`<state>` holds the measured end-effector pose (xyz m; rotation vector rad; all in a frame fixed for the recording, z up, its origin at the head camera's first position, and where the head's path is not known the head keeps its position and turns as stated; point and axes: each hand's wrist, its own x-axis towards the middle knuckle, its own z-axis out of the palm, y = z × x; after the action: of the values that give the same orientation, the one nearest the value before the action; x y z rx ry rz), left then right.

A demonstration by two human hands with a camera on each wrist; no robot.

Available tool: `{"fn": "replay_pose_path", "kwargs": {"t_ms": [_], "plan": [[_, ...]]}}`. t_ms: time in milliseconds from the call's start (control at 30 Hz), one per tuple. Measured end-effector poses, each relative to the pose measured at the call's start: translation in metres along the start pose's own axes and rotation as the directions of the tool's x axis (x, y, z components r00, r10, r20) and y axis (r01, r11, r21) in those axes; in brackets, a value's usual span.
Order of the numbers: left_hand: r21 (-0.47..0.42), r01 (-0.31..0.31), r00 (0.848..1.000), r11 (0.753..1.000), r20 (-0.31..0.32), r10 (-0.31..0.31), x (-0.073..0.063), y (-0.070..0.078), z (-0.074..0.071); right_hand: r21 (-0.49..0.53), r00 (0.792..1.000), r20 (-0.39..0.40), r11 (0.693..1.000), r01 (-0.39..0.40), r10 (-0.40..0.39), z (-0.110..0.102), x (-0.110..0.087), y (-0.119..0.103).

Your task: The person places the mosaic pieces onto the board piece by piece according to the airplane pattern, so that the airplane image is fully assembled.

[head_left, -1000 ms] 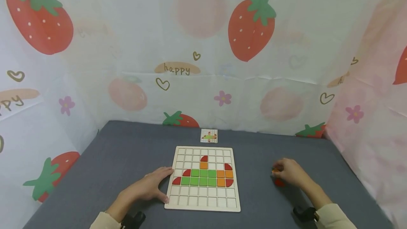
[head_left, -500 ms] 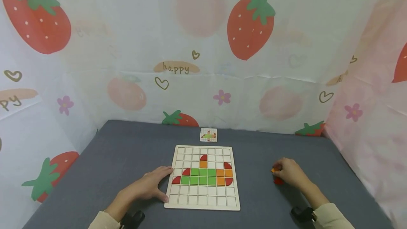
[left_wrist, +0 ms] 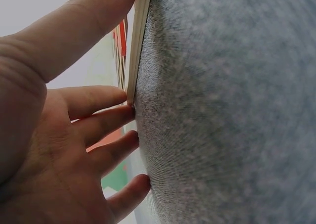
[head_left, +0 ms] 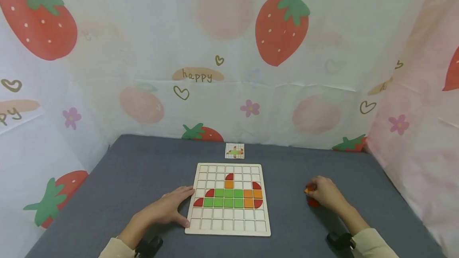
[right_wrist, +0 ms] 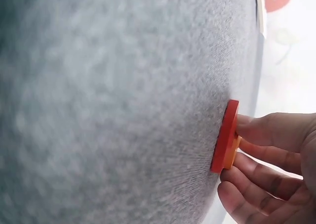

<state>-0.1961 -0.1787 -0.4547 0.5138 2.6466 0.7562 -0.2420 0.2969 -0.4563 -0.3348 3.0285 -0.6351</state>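
A pale square grid board (head_left: 227, 230) lies mid-table, bearing green and orange square tiles and red quarter-round tiles. My left hand (head_left: 161, 209) rests at its left side; the thumb touches the edge near the front corner and the extended fingers touch it farther back. To the right of the board, my right hand (head_left: 328, 194) pinches an orange tile (head_left: 307, 190) between thumb and fingers. A red tile (right_wrist: 225, 135) lies on the cloth directly under the orange tile (right_wrist: 233, 154), as the right wrist view shows. The fingers partly cover both pieces.
Behind the board lies a small card (head_left: 234, 151) printed with a similar coloured grid pattern. Dark grey cloth covers the table (head_left: 161, 162). A strawberry-print curtain (head_left: 215, 102) hangs along the back and sides.
The head view has shifted slightly. The orange tile shows a little more beyond my right fingertips. My left hand stays at the board's edge, and the tiles on the board look the same.
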Motion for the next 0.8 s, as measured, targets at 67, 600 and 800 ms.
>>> {"fn": "replay_pose_path", "kwargs": {"t_ms": [67,600,800], "plan": [[0.003,-0.002,1.0,1.0,-0.001,0.002,0.0,0.0,0.0,0.008,1.0,-0.009,1.0,0.013,-0.013,0.0,-0.001,-0.002],[-0.012,0.022,1.0,1.0,0.02,-0.021,0.001,0.001,-0.003,0.096,1.0,0.002,0.995,0.03,-0.031,0.003,-0.009,-0.032],[-0.021,0.017,1.0,1.0,0.018,-0.016,-0.002,0.001,-0.002,0.116,0.998,-0.023,0.992,0.053,-0.051,0.006,-0.012,-0.042]]}}
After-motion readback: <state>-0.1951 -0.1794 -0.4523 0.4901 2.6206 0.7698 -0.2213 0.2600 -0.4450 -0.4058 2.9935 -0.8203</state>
